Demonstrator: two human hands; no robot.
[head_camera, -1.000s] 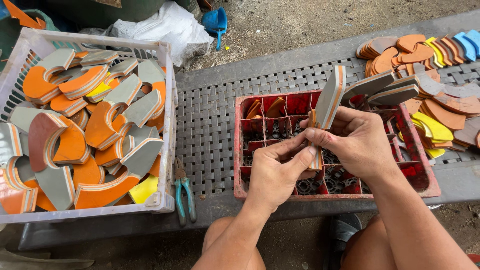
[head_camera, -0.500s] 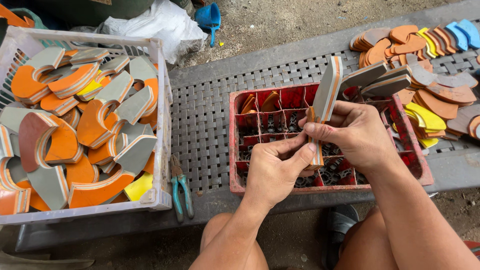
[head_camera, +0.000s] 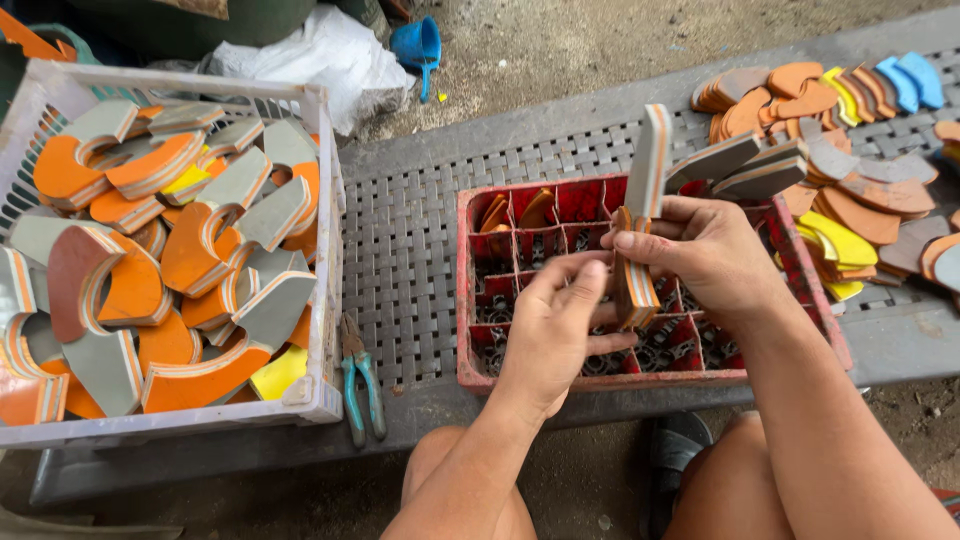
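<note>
Change: your left hand (head_camera: 550, 330) has let go of the layered foam strip (head_camera: 640, 215) since half a second ago — fingers now half open, holding nothing, just left of it.
Right hand: your right hand (head_camera: 705, 250) is closed around the strip's lower end, holding it upright over the red crate (head_camera: 480, 300).
Strip: flat, curved, grey faces with orange and pale layers on the edge.
Crate: red plastic, square compartments, scuffed rim.
Surface: grey woven lattice bench (head_camera: 400, 240) under the crate; dirt ground behind it.
Left of crate: teal pliers (head_camera: 360, 385), then a white basket (head_camera: 325, 300) full of curved grey-orange offcuts.
Right of crate: a pile of flat pieces (head_camera: 850, 150) — orange, brown, yellow, blue.
</note>
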